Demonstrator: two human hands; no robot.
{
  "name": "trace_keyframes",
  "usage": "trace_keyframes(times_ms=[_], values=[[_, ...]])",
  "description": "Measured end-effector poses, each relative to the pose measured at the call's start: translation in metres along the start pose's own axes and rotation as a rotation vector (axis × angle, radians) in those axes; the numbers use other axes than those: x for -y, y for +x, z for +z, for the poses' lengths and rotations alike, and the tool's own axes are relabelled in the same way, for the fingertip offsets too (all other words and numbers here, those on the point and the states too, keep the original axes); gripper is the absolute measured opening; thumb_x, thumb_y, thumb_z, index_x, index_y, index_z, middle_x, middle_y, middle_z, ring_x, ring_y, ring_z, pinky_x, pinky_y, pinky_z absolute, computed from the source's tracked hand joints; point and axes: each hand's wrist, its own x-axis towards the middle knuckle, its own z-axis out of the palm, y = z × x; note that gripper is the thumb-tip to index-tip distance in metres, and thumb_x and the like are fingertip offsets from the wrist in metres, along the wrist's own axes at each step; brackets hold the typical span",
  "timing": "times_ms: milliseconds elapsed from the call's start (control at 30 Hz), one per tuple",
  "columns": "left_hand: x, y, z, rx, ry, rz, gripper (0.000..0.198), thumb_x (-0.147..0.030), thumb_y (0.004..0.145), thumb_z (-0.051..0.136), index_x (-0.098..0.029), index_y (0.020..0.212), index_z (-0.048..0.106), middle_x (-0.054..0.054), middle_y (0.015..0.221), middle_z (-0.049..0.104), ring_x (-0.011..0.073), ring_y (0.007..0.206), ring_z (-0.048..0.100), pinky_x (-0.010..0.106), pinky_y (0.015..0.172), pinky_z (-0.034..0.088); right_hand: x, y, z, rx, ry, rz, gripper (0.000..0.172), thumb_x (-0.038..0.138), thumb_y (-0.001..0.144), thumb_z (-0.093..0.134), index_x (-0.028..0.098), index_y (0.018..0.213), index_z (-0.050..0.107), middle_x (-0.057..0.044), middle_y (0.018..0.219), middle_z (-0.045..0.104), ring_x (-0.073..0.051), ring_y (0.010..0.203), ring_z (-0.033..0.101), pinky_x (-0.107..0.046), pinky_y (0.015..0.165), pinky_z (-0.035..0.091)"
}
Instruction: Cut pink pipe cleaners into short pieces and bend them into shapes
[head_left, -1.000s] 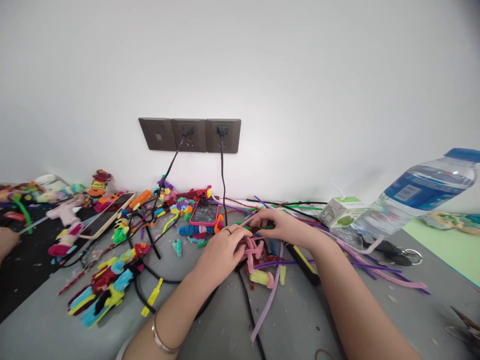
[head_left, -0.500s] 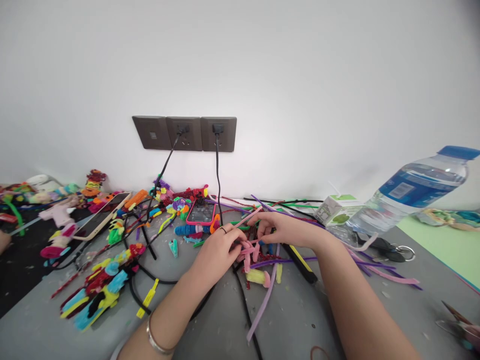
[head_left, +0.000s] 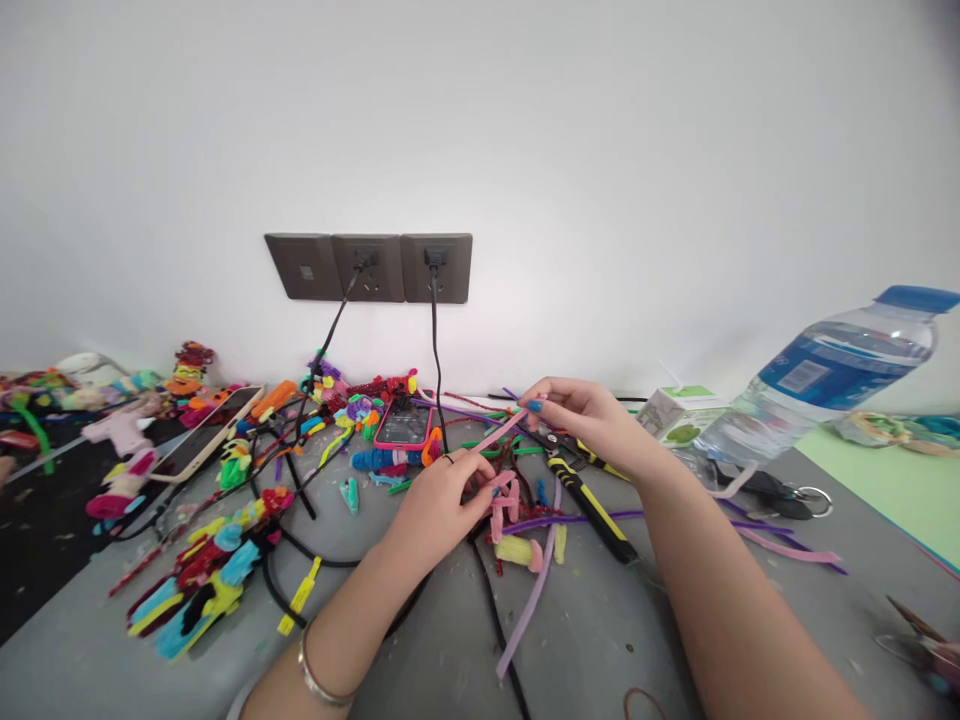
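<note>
My left hand (head_left: 442,505) is closed, its fingertips pinching a bent pink pipe cleaner shape (head_left: 507,510) above the grey table. From that hand a straight pink pipe cleaner strand (head_left: 501,433) slants up to the right. My right hand (head_left: 589,422) pinches its far end between thumb and fingers. Just below lie a yellow pipe cleaner piece with a pink end (head_left: 516,551), a purple pipe cleaner (head_left: 577,518) and a lilac one (head_left: 529,620). Black-and-yellow pliers (head_left: 592,508) rest under my right wrist.
Finished pipe cleaner figures (head_left: 199,580) and a phone in a pink case (head_left: 405,425) lie to the left. Black cables (head_left: 495,610) cross the table. At right are a tilted water bottle (head_left: 817,375), a drink carton (head_left: 679,415), keys (head_left: 780,498) and scissors (head_left: 926,635).
My right hand has moved up and to the right from beside the left, drawing the pink strand out straight. The pliers' joint has come into view. My left hand stays nearly in place.
</note>
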Motion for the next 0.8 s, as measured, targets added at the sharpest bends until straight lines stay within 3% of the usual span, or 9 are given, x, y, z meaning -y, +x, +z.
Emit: trace_keyframes(times_ms=[200,333,567,700,800], values=[[-0.0003,0.001,-0.0018,-0.085,-0.054,-0.029,0.009,-0.022,0.089,0.051,-0.02,0.094,0.059,0.001,0.083,0.066,0.0151,0.069,0.061,0.026,0.064,0.045,0.0024,-0.0016,-0.0004,-0.09,0.04,-0.013,0.039,0.055,0.084,0.065,0.019,0.071,0.062,-0.002,0.066,0.06,-0.015,0.064,0.054,-0.028,0.064,0.044],[-0.0003,0.0015,-0.0025,-0.187,-0.112,0.004,0.013,-0.017,0.083,0.057,-0.021,0.096,0.057,-0.002,0.081,0.065,0.0129,0.068,0.059,0.023,0.062,0.044,0.0021,-0.0008,0.0002,-0.059,0.027,0.015,0.039,0.056,0.084,0.065,0.018,0.071,0.063,-0.001,0.065,0.06,-0.014,0.063,0.052,-0.027,0.062,0.041],[-0.0008,0.0015,-0.0018,-0.276,-0.075,0.115,0.016,-0.014,0.085,0.055,-0.021,0.097,0.062,0.0,0.087,0.068,0.013,0.07,0.058,0.025,0.066,0.046,0.0033,0.0003,0.0019,-0.008,0.012,-0.002,0.041,0.057,0.084,0.064,0.017,0.072,0.064,-0.002,0.066,0.061,-0.015,0.063,0.053,-0.028,0.064,0.044],[-0.0011,0.0019,-0.0026,-0.298,-0.076,0.188,0.015,-0.012,0.086,0.053,-0.021,0.092,0.063,0.001,0.087,0.067,0.0141,0.076,0.061,0.025,0.069,0.047,-0.0002,-0.0015,0.0034,0.066,0.07,0.016,0.037,0.053,0.083,0.067,0.016,0.091,0.07,-0.005,0.077,0.068,-0.017,0.071,0.06,-0.031,0.071,0.05],[-0.0011,0.0021,-0.0032,-0.303,-0.079,0.212,0.015,-0.01,0.087,0.052,-0.021,0.091,0.063,0.001,0.087,0.067,0.0145,0.079,0.062,0.025,0.071,0.047,-0.002,-0.002,0.0074,0.195,0.133,0.039,0.031,0.046,0.081,0.073,0.017,0.092,0.071,-0.007,0.091,0.071,-0.019,0.082,0.065,-0.034,0.079,0.051]])
